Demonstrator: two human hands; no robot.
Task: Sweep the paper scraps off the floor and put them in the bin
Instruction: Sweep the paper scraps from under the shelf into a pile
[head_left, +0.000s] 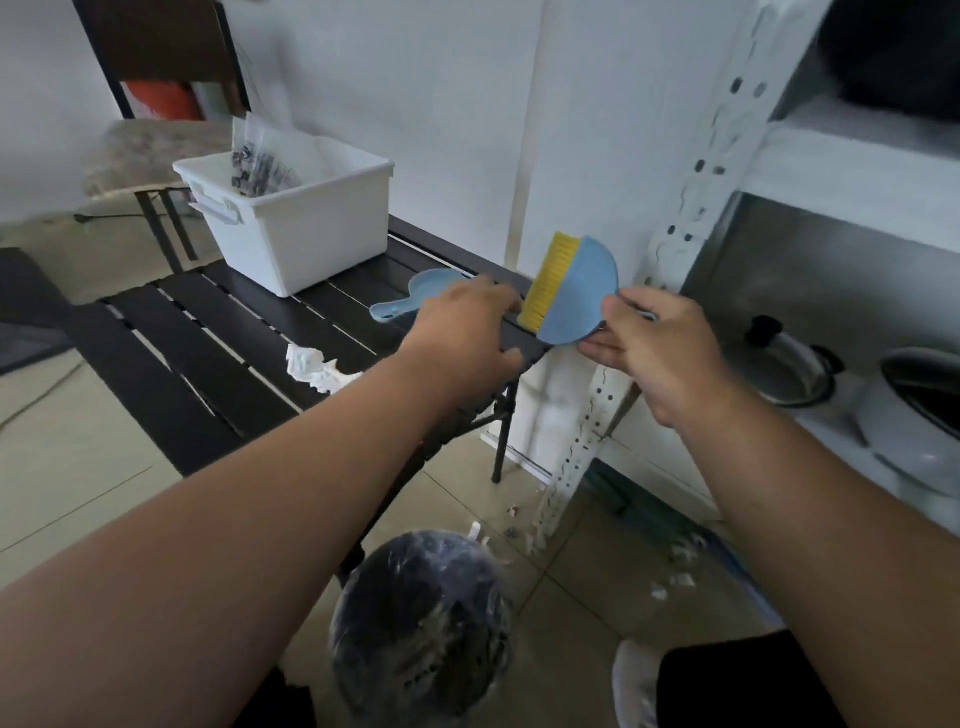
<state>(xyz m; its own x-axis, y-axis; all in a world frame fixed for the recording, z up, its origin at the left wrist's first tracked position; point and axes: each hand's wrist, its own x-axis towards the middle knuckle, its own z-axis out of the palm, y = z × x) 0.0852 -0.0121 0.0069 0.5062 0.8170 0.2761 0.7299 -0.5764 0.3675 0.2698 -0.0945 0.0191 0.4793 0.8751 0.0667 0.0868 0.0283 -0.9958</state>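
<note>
My right hand (655, 344) is shut on a small blue brush with yellow bristles (574, 291), held tilted above the right end of a black slatted table (218, 353). My left hand (465, 332) lies at the table edge over the wide end of a blue dustpan (410, 301), fingertips close to the bristles; its grip is hidden. White paper scraps (675, 574) lie scattered on the tiled floor by the shelf post. A round bin with a plastic liner (421, 623) stands on the floor below my arms.
A white plastic tub (311, 244) stands on the table, with a crumpled white paper (311, 366) near its front edge. A white metal shelf unit (675, 218) with pots (789, 364) stands at the right. A chair (150, 150) is at the back left.
</note>
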